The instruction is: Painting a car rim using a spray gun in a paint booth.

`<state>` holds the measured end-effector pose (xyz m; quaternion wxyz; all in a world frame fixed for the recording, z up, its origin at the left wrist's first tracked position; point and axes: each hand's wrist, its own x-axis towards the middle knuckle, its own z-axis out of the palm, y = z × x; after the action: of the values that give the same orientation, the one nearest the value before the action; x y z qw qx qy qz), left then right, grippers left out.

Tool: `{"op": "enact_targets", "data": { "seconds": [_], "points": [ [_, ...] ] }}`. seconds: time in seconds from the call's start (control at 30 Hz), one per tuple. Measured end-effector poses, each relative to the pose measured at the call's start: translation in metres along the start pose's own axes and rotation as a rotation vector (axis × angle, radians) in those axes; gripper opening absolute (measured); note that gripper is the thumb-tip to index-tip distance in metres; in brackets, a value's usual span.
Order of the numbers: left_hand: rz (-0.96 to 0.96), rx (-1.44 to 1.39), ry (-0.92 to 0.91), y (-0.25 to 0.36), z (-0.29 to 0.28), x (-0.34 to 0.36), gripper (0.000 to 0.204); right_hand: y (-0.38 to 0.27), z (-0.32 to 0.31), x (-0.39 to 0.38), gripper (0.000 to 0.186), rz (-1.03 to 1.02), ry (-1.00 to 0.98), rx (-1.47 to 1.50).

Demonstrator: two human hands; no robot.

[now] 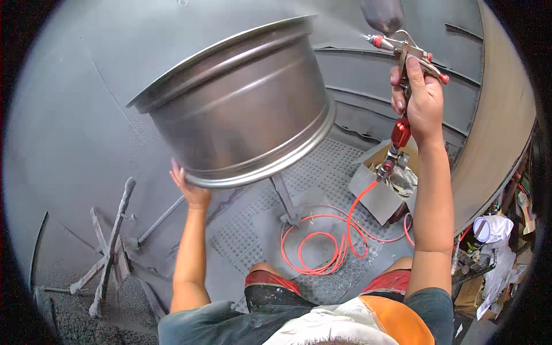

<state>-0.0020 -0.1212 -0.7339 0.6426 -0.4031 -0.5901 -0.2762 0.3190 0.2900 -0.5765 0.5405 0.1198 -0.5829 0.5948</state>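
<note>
A dark metallic wheel rim (241, 109) sits tilted on a stand post (282, 198), its barrel facing me. My left hand (191, 187) is at the rim's lower left edge, fingers stretched out along it; part of the hand is hidden behind the edge. My right hand (422, 98) is closed round the grip of a spray gun (405, 49) with red fittings and a dark cup (382, 14) on top. Pale mist leaves its nozzle toward the rim's upper right edge. A red cylindrical fitting (401, 132) hangs under the grip, joined to a red hose (357, 207).
The hose lies coiled on a perforated floor mat (241, 236). An open cardboard box (374, 192) with crumpled material stands below my right arm. Coated metal stands (112, 247) are at the left. A can (482, 230) and plastic sheeting (499, 270) crowd the right side. Grey walls curve around.
</note>
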Motion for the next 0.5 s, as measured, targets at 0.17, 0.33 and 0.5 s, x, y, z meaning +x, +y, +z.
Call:
{"op": "enact_targets", "data": {
  "seconds": [0.17, 0.33, 0.5],
  "points": [
    [-0.649, 0.679, -1.024, -0.041, -0.025, 0.017, 0.061, 0.012, -0.007, 0.008, 0.036, 0.016, 0.026, -0.01],
    [-1.123, -0.14, -0.593, -0.093, -0.065, -0.003, 0.064, 0.016, -0.007, 0.012, 0.032, 0.014, -0.015, -0.023],
    [-1.433, -0.443, -0.468, -0.054, -0.051, 0.008, 0.078, 0.016, -0.013, 0.016, 0.033, 0.028, 0.002, -0.076]
  ]
}}
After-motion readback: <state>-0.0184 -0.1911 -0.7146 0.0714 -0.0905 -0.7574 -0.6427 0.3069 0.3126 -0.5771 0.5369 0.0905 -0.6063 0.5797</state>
